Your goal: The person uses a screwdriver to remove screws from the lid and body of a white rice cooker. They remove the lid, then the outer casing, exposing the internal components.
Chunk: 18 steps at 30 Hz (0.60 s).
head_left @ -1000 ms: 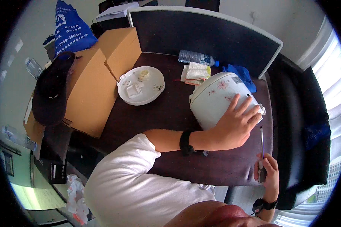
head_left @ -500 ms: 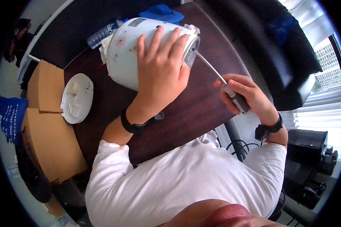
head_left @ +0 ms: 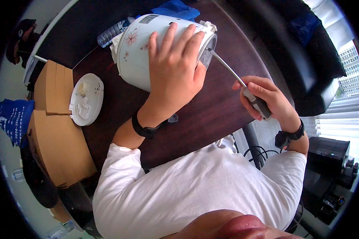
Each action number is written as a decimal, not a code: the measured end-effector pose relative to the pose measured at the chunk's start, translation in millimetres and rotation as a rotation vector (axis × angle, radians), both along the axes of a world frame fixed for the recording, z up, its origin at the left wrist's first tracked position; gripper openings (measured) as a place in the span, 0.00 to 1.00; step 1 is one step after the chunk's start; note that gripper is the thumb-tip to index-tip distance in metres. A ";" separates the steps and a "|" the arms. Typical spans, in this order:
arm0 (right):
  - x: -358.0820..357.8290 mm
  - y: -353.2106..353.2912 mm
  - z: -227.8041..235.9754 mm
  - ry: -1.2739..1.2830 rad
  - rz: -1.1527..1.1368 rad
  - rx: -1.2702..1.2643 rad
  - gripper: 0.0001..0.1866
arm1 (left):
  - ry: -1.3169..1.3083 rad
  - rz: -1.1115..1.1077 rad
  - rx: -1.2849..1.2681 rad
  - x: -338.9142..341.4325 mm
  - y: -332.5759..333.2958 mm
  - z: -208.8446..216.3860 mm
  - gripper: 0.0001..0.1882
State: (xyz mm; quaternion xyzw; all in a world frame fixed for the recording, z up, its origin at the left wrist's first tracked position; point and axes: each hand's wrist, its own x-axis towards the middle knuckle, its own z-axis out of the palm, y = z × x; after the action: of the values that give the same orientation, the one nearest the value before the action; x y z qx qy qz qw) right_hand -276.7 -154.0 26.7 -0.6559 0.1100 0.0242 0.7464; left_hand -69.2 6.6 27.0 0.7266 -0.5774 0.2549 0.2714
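A white, drum-shaped appliance body (head_left: 137, 59) with pink flowers lies on its side on the dark table; it looks like a rice cooker. My left hand (head_left: 175, 63) rests across its curved wall, fingers spread and thumb near the rim of its right-hand end. In my right hand (head_left: 271, 97) is a screwdriver (head_left: 259, 106) with a grey and black handle and a long metal shaft. Its tip meets or nearly touches the grey end face (head_left: 208, 49) of the appliance; the exact contact is too small to tell.
An oval white lid-like part (head_left: 96, 111) stands at the left beside an opened cardboard box (head_left: 62, 147). Behind the appliance are a plastic bottle (head_left: 111, 34) and blue cloth or bag (head_left: 175, 10). A small dark object (head_left: 173, 118) lies near my left wrist. A black sofa (head_left: 303, 71) is at the right.
The whole view has shifted a little, so everything appears slightly farther right. The screwdriver stays angled at the appliance's end, and my left hand keeps its place on the wall.
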 end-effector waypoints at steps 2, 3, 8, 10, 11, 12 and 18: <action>0.5 0.5 1.7 0.014 0.002 -0.021 0.20 | 0.003 0.000 0.006 -0.1 0.3 0.1 0.28; 0.4 0.9 3.0 0.005 0.003 -0.017 0.20 | 0.001 0.001 0.004 -0.1 0.3 0.1 0.28; 0.5 3.3 9.2 0.047 0.009 -0.169 0.17 | -0.004 -0.001 0.002 -0.3 0.3 -0.2 0.28; 2.7 5.0 9.3 -0.077 -0.034 -0.579 0.15 | -0.009 0.006 0.003 -0.4 0.4 -0.3 0.28; 4.3 6.4 8.5 -0.232 -0.073 -0.962 0.15 | -0.009 0.008 0.003 -0.5 0.4 -0.4 0.28; 4.8 7.2 8.3 -0.350 -0.083 -1.322 0.16 | -0.016 0.012 0.003 -0.6 0.4 -0.5 0.28; 9.5 -7.8 9.8 -0.386 -0.216 -1.905 0.15 | -0.014 0.016 0.001 -1.6 0.7 -1.2 0.28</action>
State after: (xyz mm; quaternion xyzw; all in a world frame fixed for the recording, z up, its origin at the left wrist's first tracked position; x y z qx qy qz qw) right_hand -267.3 -161.8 36.5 -0.9634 0.0187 -0.2510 -0.0924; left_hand -70.8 7.3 25.8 0.7295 -0.5736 0.2617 0.2651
